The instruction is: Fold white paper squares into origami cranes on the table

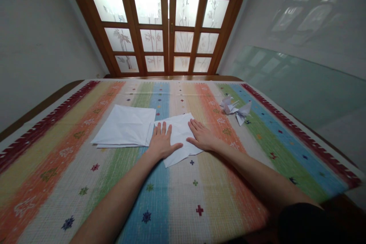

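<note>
A white sheet of paper [180, 129] with faint creases lies on the striped tablecloth in front of me, one corner pointing away and its near edge uneven. My left hand [162, 142] rests flat on its left side, fingers spread and thumb stretched to the right. On the right side of the same sheet lies my right hand [201, 135], palm down with fingers extended. Both hands are open and hold nothing. Just left of my left hand sits a stack of white paper squares [126, 126], close beside the creased sheet.
Folded paper cranes [236, 108] stand at the right rear of the table. A striped, patterned tablecloth [183, 202] covers the table. Beyond the far edge is a wooden door with glass panes [168, 26]. A glass panel [300, 84] leans along the right wall.
</note>
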`<action>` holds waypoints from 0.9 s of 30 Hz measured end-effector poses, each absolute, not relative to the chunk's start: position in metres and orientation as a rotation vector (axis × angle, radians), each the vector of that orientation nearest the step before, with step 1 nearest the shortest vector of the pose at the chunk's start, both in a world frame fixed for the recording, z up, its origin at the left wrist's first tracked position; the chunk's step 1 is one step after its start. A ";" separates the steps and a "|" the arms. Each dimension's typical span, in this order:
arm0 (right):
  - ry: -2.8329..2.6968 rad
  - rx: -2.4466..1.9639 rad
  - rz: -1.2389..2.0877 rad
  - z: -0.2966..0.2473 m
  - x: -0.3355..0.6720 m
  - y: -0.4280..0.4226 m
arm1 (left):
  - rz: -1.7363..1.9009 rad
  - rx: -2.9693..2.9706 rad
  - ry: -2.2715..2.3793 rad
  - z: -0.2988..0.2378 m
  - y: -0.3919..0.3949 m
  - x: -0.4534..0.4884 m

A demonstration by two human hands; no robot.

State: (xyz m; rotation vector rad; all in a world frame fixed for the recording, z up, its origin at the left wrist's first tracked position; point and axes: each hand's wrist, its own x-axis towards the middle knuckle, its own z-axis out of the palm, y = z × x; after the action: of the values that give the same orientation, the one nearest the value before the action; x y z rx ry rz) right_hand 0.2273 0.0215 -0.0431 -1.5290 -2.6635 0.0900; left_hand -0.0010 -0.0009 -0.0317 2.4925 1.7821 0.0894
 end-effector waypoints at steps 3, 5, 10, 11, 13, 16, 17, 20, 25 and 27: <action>-2.698 -1.510 0.083 -0.043 0.241 0.006 | 0.104 2.470 1.797 -0.031 0.007 -0.005; -2.732 -1.454 0.086 -0.043 0.249 -0.006 | 0.119 2.449 1.809 -0.030 0.010 -0.004; -2.771 -1.399 0.082 -0.041 0.268 -0.033 | 0.165 2.471 1.822 -0.030 0.010 -0.003; -2.772 -1.401 0.084 -0.040 0.272 -0.037 | 0.165 2.499 1.802 -0.030 0.010 -0.003; -2.763 -1.423 0.091 -0.040 0.279 -0.044 | 0.158 2.587 1.683 -0.030 0.010 -0.005; -2.741 -1.481 0.105 -0.038 0.287 -0.049 | 0.133 2.726 1.346 -0.026 0.010 -0.006; -2.739 -1.492 0.110 -0.037 0.289 -0.050 | 0.122 2.745 1.263 -0.025 0.009 -0.005; -2.722 -1.492 0.111 -0.032 0.291 -0.046 | 0.093 2.709 1.253 -0.023 0.003 0.004; -2.658 -1.401 0.046 -0.017 0.280 -0.026 | 0.144 2.639 1.472 -0.028 -0.015 0.030; -2.651 -1.363 0.007 -0.013 0.270 -0.017 | 0.175 2.648 1.468 -0.031 -0.019 0.035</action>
State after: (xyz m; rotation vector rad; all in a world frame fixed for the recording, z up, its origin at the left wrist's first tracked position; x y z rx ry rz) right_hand 0.2702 -0.0173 -0.0134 -1.3627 -2.6509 0.0070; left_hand 0.0353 -0.0195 -0.0309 2.6476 1.4678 0.1750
